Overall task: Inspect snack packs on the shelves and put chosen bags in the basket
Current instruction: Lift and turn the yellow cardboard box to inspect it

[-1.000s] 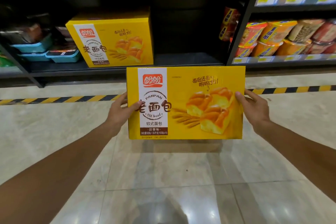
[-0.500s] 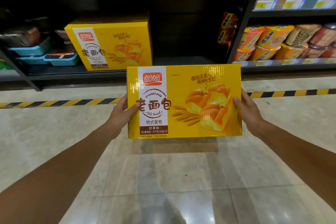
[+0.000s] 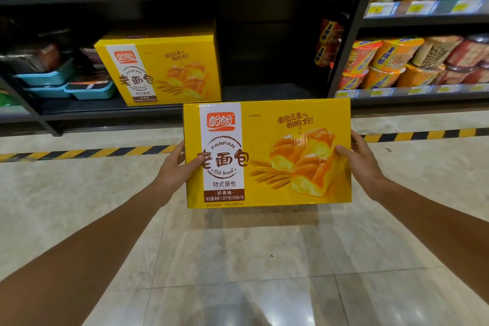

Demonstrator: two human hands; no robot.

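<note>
Both hands hold one yellow Panpan bread box (image 3: 267, 153) out in front of the body, printed face turned up toward the eyes. That pose suits reading the label, so this looks like the inspecting step. The left hand (image 3: 176, 167) grips the box's left edge, thumb laid across the front panel and the other fingers behind. The right hand (image 3: 360, 161) grips the right edge the same way, thumb over the picture of the loaves. Taking it by both short edges keeps a wide, probably heavy carton level and its front unobstructed.

Beyond the left hand, a second identical bread box (image 3: 158, 71) stands on the bottom shelf (image 3: 111, 110), with blue trays (image 3: 90, 90) beside it. Beyond the right hand, instant noodle cups (image 3: 391, 61) line the next bay.

No basket is in view, so where the box would go cannot be told. The fingers behind the carton are hidden, as are its back and underside. Price tags on the upper rail are mostly blurred, and the packs above them are cut off by the frame.
</note>
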